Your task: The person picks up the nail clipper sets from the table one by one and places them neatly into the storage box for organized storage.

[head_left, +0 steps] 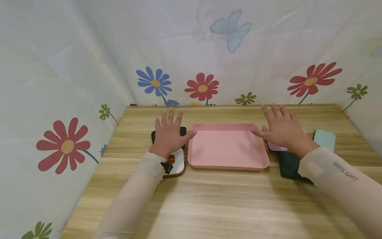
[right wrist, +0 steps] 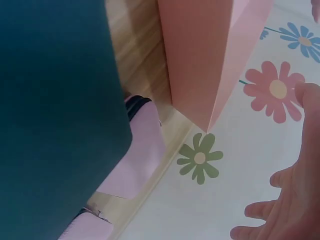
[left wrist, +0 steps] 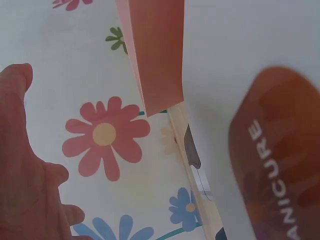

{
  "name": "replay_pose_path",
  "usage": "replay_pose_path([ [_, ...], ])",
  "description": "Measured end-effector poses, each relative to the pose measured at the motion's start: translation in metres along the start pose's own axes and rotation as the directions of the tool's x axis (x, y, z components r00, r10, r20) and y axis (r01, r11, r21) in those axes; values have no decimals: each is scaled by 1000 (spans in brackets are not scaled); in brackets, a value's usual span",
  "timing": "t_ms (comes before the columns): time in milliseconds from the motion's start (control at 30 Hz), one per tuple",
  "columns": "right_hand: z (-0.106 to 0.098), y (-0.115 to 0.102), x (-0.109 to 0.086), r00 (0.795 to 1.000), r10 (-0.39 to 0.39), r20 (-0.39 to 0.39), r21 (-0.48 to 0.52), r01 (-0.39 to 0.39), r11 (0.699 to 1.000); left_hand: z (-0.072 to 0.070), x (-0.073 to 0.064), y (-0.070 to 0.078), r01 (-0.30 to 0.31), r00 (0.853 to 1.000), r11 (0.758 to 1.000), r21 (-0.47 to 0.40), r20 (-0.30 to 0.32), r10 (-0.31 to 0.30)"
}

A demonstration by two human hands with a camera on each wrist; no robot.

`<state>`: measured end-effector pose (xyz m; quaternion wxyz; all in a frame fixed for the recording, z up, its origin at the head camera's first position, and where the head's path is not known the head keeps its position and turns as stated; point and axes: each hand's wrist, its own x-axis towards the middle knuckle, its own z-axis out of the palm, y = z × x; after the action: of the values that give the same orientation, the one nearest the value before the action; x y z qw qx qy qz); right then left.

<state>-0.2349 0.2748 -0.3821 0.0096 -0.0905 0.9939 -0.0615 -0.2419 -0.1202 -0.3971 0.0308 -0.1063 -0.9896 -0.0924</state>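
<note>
A shallow pink tray (head_left: 226,151) lies in the middle of the table, its inside bare. My left hand (head_left: 167,136) is spread palm down at the tray's left side, thumb toward the rim. Beneath it are a black item (head_left: 183,130) and a white case (head_left: 179,162) with a brown label, partly hidden by hand and wrist. To the tray's right, my right hand (head_left: 282,128) spreads its fingers over a lilac item (head_left: 276,147). A dark green, flat item (head_left: 288,166) lies under the right wrist. Both hands hold nothing.
A mint-green item (head_left: 326,139) lies at the far right, beyond the right wrist. Behind the wooden table (head_left: 218,205) hangs a white sheet (head_left: 262,49) printed with flowers; it also covers the left side. Lilac zipped pieces (right wrist: 142,155) show close up in the right wrist view.
</note>
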Motion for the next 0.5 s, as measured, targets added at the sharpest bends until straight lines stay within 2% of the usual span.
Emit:
replay_pose_path([
  [333,1,-6,-7,1000,-22,-8,23,22,999,-3,-2,-3,-11,1000,1000,-18,-6,11],
  [500,6,-9,-11,1000,-15,20,21,15,1000,0,-4,-3,-5,1000,1000,-23,5,5],
])
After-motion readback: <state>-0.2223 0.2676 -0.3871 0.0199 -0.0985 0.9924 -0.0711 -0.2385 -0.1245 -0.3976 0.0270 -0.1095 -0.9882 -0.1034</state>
